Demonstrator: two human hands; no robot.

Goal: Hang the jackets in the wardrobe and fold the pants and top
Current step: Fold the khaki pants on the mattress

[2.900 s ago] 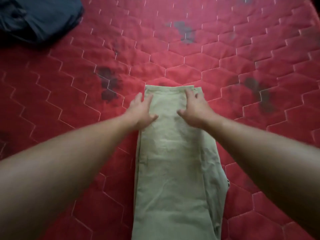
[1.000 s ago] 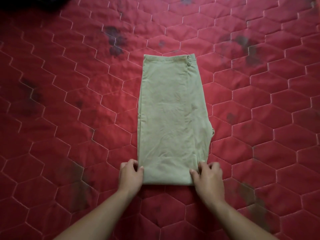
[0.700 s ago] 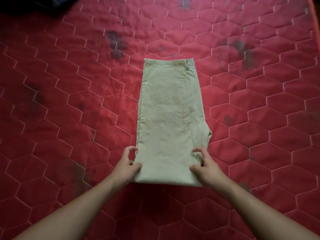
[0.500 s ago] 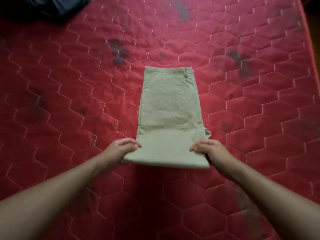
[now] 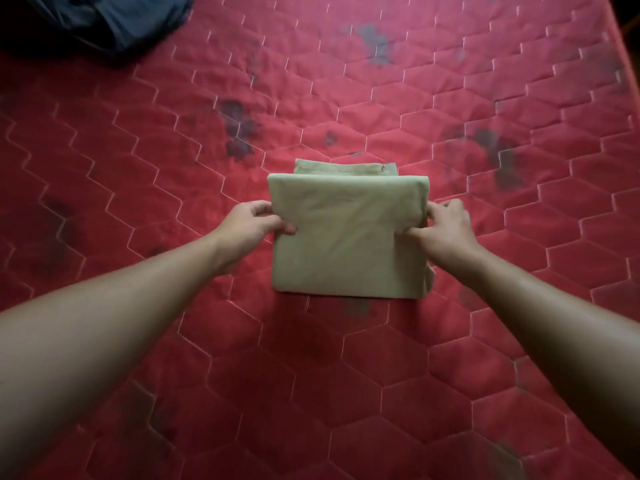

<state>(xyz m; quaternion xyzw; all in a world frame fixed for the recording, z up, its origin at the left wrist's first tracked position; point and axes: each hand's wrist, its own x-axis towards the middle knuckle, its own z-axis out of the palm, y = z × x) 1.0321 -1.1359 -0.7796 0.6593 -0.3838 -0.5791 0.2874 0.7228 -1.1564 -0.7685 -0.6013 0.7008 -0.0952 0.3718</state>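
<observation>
Left hand (image 5: 251, 221) and right hand (image 5: 446, 225) pinch pants (image 5: 346, 244) between them — opposite edges.

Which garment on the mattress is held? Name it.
The folded khaki pants, pinched by left hand and right hand; the dark blue garment lies untouched, far left.

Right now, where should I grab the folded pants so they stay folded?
Probably the two side edges, one hand from each side, pinching every layer. The pants are a flat stack, folded shut nearest, open at the far edge. The left hand and right hand pinch those sides.
</observation>
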